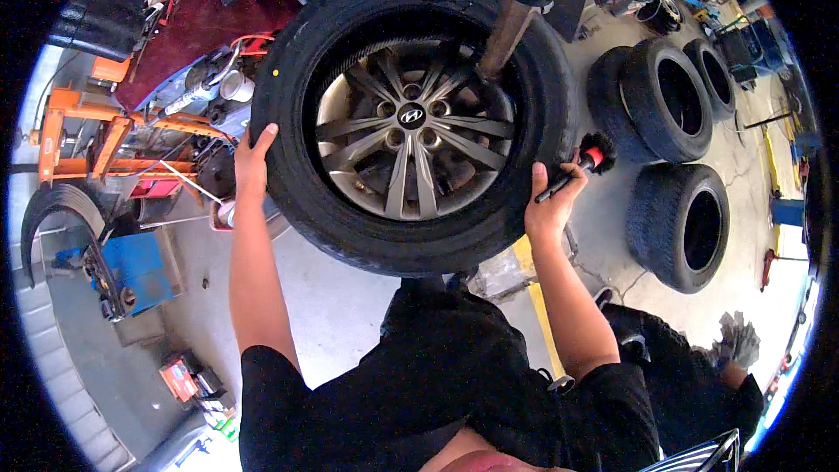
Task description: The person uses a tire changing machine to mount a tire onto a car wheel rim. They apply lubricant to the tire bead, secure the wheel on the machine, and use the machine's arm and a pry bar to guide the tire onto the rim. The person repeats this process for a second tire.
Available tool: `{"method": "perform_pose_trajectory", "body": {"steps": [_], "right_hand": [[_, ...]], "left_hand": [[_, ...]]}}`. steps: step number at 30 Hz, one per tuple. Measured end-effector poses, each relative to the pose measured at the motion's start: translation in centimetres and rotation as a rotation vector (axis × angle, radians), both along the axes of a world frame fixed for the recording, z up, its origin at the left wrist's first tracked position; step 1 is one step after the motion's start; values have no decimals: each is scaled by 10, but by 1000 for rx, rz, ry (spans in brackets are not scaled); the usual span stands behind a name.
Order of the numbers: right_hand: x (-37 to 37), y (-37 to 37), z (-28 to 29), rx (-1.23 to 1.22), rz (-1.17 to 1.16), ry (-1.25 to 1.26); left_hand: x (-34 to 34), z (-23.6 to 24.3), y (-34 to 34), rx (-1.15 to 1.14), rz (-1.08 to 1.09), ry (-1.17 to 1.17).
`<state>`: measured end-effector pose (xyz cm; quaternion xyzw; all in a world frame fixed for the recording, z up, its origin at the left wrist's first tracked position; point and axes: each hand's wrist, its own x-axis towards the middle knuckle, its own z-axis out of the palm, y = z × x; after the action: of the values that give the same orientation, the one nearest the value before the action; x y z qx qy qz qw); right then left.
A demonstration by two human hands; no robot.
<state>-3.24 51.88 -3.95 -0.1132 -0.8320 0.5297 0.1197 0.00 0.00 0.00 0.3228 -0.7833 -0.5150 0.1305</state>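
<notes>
You have the tire (pixel 293 175), with its spoked metal wheel (pixel 411 115), in front of you, between both hands. Your left hand (pixel 253 162) touches its left edge, thumb on the sidewall; the other fingers are hidden, so I cannot tell how firmly they close. The fingers of your right hand (pixel 552 201), beside the right edge, are closed around the handle of a black-and-red brush (pixel 594 157). A brown bar (pixel 507 39) reaches over the upper right of the tire. Four loose tires (pixel 655 227) are at right on the floor (pixel 599 218).
</notes>
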Motion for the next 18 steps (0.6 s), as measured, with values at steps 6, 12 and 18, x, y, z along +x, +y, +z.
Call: {"method": "perform_pose_trajectory", "body": {"steps": [6, 12, 18], "right_hand": [[11, 12, -14, 33, 76, 150], [-30, 48, 3, 98, 114, 132], [-65, 40, 39, 206, 174, 42]], "left_hand": [[-22, 33, 4, -426, -12, -110], [14, 6, 21, -333, 79, -6], [52, -11, 51, -107, 124, -104]]}}
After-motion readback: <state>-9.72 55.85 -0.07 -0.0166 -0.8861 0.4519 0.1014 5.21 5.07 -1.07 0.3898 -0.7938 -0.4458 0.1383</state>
